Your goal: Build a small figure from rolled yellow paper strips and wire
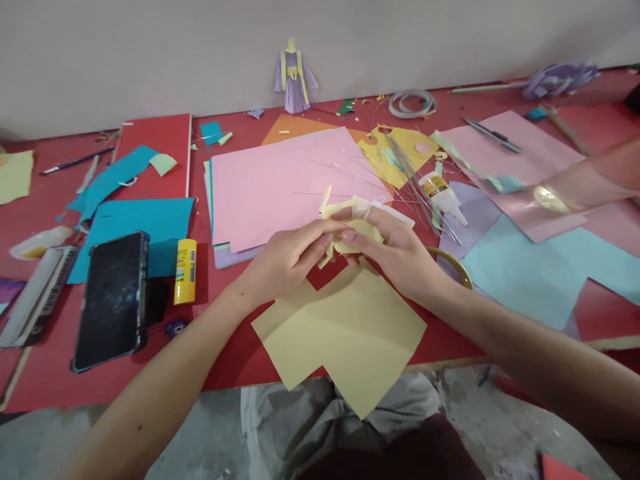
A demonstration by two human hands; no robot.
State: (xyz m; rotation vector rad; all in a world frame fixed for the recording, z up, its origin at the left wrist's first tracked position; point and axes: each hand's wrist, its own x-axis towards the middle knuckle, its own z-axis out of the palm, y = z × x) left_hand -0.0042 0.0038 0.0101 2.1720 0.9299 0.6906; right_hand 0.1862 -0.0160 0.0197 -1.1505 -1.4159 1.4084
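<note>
Both hands meet over the middle of the red table, around a small pale yellow paper piece [366, 231] with thin strips sticking out. My right hand [393, 250] grips it, with the thumb on top and a whitish wrap on one finger. My left hand [295, 253] has its fingers closed at the left side of the same piece; their tips partly cover it. Just below the hands lies a larger pale yellow sheet [340, 327] with notches cut from it, overhanging the table's front edge. A stack of paper topped by a pink sheet [280, 187] sits behind.
Left are a phone [113, 300], a yellow glue stick [185, 272] and blue paper [165, 227]. To the right are a glue bottle [443, 193], thin wires [407, 167], a tape roll [457, 267] and a craft knife [493, 135]. A paper doll [295, 80] leans on the wall.
</note>
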